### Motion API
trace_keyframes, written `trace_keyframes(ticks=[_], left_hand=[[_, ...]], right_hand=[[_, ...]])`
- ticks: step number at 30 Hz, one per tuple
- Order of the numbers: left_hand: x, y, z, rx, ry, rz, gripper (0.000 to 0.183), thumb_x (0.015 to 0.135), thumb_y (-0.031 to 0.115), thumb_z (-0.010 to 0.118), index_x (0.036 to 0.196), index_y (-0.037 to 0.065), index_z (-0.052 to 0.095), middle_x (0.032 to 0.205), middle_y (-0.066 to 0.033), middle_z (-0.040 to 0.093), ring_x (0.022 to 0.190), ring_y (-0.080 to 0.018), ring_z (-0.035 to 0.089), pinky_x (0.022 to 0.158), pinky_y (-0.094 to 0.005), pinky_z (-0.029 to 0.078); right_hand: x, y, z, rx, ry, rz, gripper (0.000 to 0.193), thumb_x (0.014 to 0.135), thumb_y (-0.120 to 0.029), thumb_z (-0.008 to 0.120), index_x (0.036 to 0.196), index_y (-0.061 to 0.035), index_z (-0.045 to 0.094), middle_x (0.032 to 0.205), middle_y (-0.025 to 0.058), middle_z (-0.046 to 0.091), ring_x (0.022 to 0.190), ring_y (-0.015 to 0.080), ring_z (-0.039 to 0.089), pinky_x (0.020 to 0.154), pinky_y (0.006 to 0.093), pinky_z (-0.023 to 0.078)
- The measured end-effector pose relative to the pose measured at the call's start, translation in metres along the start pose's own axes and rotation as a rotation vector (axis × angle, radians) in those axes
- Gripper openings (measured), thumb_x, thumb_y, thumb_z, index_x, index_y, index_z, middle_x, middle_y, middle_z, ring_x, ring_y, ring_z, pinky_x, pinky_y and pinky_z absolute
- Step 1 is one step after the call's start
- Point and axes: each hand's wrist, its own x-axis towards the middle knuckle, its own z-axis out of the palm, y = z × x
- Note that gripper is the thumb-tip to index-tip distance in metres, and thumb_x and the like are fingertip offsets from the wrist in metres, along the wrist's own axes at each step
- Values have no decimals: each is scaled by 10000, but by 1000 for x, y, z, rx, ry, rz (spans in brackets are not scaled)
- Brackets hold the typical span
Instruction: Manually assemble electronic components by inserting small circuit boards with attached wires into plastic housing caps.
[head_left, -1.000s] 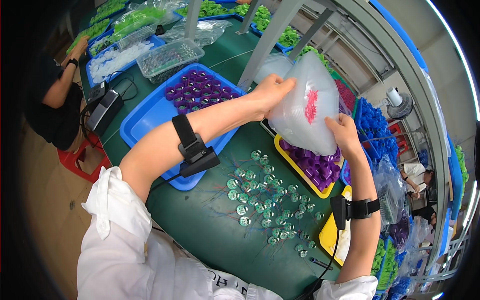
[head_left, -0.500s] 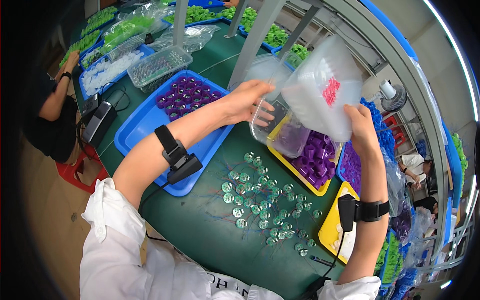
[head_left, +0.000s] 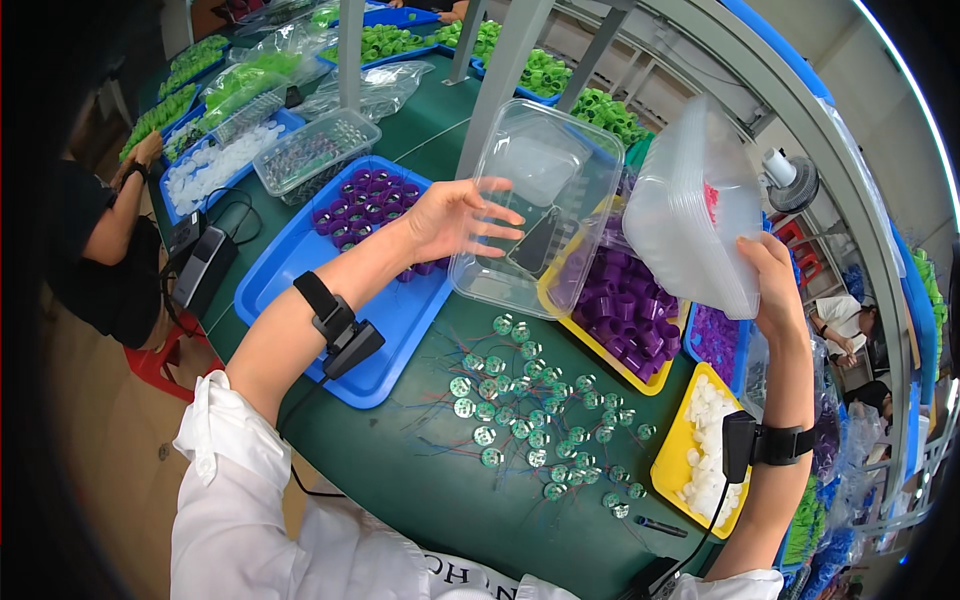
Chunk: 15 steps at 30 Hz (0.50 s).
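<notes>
Clear plastic tub (head_left: pixel 535 205), single and empty, is shown tilted in mid-air just beyond the spread fingertips (head_left: pixel 500 215) of the left hand (head_left: pixel 450 215); whether the fingertips touch its near wall cannot be told, and the fingers are extended, not curled around it. A stack of nested tubs (head_left: pixel 695 210) is held up by the right hand (head_left: pixel 775 275), with the fingers closed around its lower rim. Below the fingers of both hands lie a yellow tray (head_left: pixel 600 345) of purple caps (head_left: pixel 620 300) and, nearer the person, small green discs with thin wires (head_left: pixel 530 415) scattered on the green table (head_left: pixel 420 470). A blue tray (head_left: pixel 330 300) lies under the left wrist. For a clean separation, the single tub is best caught by its rim with thumb opposed to fingers, while the stack is kept steady and tilted away so that no second tub slides out.
</notes>
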Motion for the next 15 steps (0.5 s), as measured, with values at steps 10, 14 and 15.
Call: trace_keyframes(ticks=[10, 14, 15], left_hand=[[10, -11, 29, 155, 232, 6, 635, 831, 470, 499, 1323, 90, 365, 1125, -173, 568, 1122, -291, 522, 903, -466, 416], [33, -21, 38, 267, -16, 142, 586, 903, 474, 358, 1309, 52, 393, 1094, -104, 579, 966, -180, 573, 816, -346, 474], [31, -19, 50, 268, -14, 143, 586, 903, 474, 358, 1309, 52, 393, 1094, -104, 579, 966, -180, 573, 816, -346, 474]], right_hand=[[-14, 9, 61, 31, -16, -118, 189, 865, -142, 536, 993, -2, 525, 866, 84, 607, 755, 126, 571, 686, 277, 468], [-11, 22, 90, -55, 17, -124, 223, 853, -162, 549, 965, 25, 506, 852, 122, 609, 748, 155, 576, 667, 297, 462], [-6, 32, 91, -156, 24, -148, 246, 843, -171, 555, 960, 38, 500, 842, 151, 610, 746, 177, 586, 667, 309, 464]])
